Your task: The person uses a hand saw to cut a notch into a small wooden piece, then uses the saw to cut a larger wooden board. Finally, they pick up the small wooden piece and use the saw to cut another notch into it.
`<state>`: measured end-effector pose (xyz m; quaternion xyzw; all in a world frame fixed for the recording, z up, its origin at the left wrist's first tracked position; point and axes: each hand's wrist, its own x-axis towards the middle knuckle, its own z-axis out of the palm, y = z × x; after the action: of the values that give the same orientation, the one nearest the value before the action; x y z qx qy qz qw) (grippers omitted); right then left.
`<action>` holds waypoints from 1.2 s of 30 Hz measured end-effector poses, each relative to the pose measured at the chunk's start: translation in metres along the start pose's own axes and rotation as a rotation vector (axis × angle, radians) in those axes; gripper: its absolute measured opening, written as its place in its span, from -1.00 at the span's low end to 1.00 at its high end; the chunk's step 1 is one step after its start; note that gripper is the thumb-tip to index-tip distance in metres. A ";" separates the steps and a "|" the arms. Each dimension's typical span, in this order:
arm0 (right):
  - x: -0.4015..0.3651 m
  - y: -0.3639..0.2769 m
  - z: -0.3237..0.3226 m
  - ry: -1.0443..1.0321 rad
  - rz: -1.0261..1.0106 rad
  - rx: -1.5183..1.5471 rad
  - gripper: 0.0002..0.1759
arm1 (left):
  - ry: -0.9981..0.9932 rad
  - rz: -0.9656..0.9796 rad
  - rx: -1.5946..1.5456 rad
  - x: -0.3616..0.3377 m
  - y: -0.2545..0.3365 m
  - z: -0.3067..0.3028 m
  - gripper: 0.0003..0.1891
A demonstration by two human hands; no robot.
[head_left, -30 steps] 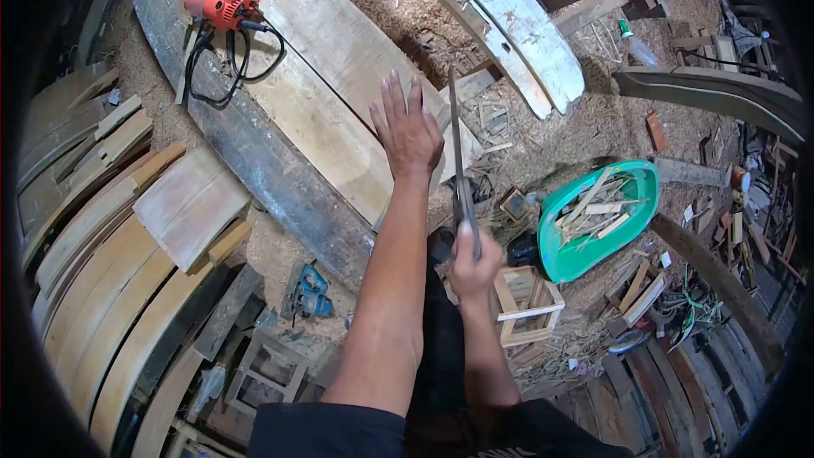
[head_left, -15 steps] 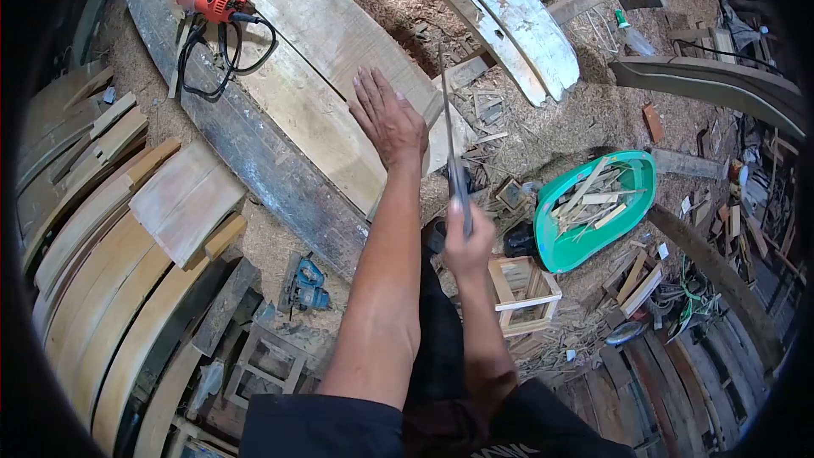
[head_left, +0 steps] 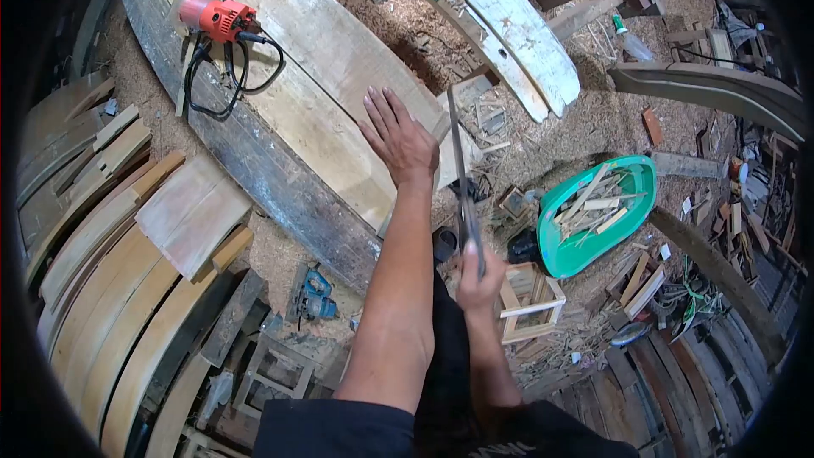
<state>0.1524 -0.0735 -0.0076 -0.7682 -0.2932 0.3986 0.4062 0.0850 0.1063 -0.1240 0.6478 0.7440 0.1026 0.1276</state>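
My left hand lies flat on a pale wooden board, fingers stretched out and slightly spread, near the board's right end. My right hand is wrapped round the handle of a handsaw. The blade points away from me, seen almost edge-on, and runs along the right end of the board just beside my left hand. Another long board lies alongside, with a narrow dark gap between the two. Both rest on a worn, dark-edged bench plank.
On the boards at upper left sits a red power tool with a coiled black cord. A blue jigsaw lies on the dusty floor. To the right are a green tub of wood scraps and a small wooden frame. Curved planks stack at left.
My right hand has drawn the handsaw back toward my body. My left hand stays flat on the board, and the whole view has shifted slightly.
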 end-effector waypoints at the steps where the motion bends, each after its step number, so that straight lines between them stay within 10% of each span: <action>1: 0.020 -0.015 0.007 -0.031 0.092 0.078 -0.62 | -0.003 0.001 0.000 -0.001 0.000 -0.001 -0.30; 36: 0.063 -0.007 0.028 -0.037 -0.001 0.039 -0.61 | 0.050 0.009 0.010 0.006 0.004 -0.001 -0.28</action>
<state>0.1601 -0.0106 -0.0349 -0.7526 -0.2930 0.4182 0.4158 0.0873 0.1132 -0.1219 0.6488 0.7447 0.1157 0.1052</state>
